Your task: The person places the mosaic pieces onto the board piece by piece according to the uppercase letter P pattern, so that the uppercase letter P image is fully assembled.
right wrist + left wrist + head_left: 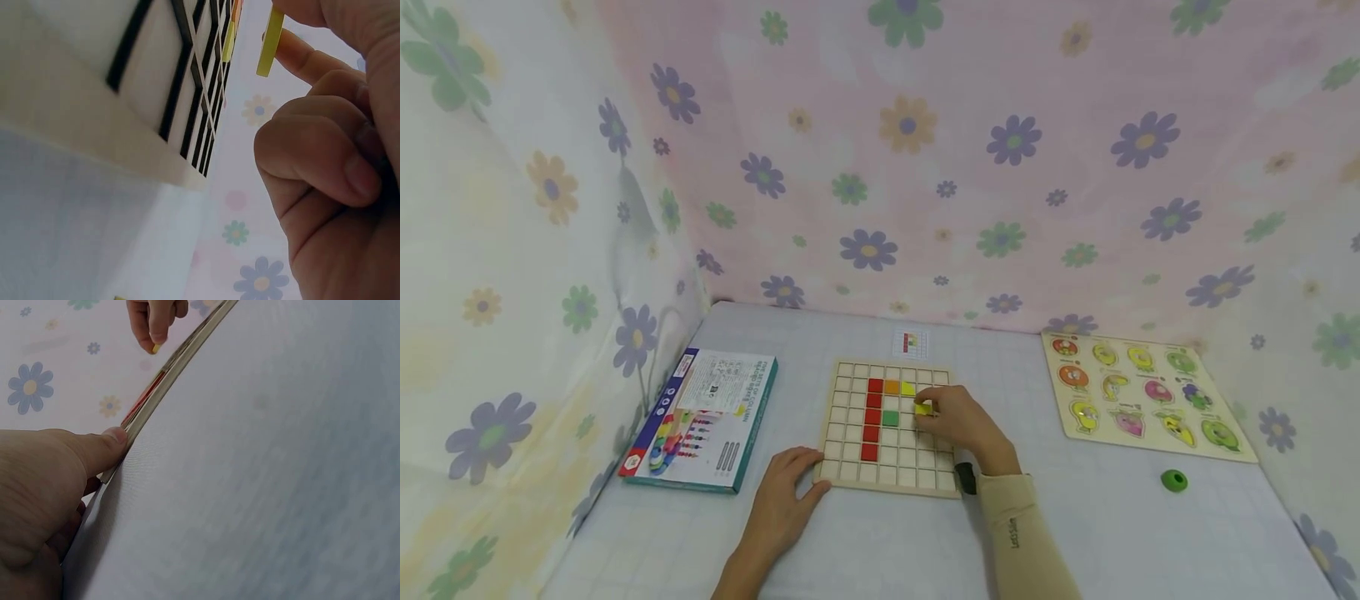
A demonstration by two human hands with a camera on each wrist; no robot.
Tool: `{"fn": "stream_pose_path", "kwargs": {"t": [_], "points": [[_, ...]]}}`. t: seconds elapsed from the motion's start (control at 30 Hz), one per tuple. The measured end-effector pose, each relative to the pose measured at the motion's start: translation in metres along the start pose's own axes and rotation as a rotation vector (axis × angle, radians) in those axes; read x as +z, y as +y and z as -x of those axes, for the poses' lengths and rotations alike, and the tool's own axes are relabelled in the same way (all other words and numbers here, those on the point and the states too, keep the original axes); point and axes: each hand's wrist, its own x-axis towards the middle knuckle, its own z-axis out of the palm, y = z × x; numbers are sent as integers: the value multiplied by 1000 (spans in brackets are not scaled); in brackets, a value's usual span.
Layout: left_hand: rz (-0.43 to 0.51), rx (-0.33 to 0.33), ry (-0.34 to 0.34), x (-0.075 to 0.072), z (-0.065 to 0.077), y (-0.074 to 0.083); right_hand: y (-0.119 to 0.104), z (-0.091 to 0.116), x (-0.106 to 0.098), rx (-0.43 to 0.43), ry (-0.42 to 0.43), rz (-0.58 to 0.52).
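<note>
A wooden grid board [917, 478] lies flat on the table. Several red tiles [871, 433] form a column on it, with an orange tile [892, 387], a yellow tile [908, 388] and a green tile [890, 418] to their right. My right hand [958, 421] pinches another yellow tile [270, 44] between thumb and forefinger, held just above the board's right part. At the near left corner, my left hand [782, 504] holds the board, the thumb [112, 440] on its edge and the forefinger at its left side.
A small pattern card [910, 343] lies behind the board. To the left is a flat toy box [707, 425]; to the right, a fruit puzzle board [1138, 392] and a green piece with a hole [1174, 481]. A dark object [966, 478] shows beside my right wrist.
</note>
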Motion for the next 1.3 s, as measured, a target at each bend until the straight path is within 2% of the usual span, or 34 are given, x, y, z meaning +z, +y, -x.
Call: {"fn": "stream_pose_path", "kwargs": {"t": [0.23,0.63,0.97,1.3], "points": [[7,-11,-12,-3,1,1,-11,-2,5,-19,-35,-13],[14,2,-12,-3,-1,4,-13,-8,16,-29,-36,56],[5,-1,-7,-1,0,2,-18,-7,17,10,-33,64],[12,2,-4,-2,0,2,-17,-5,18,51,-52,22]]}}
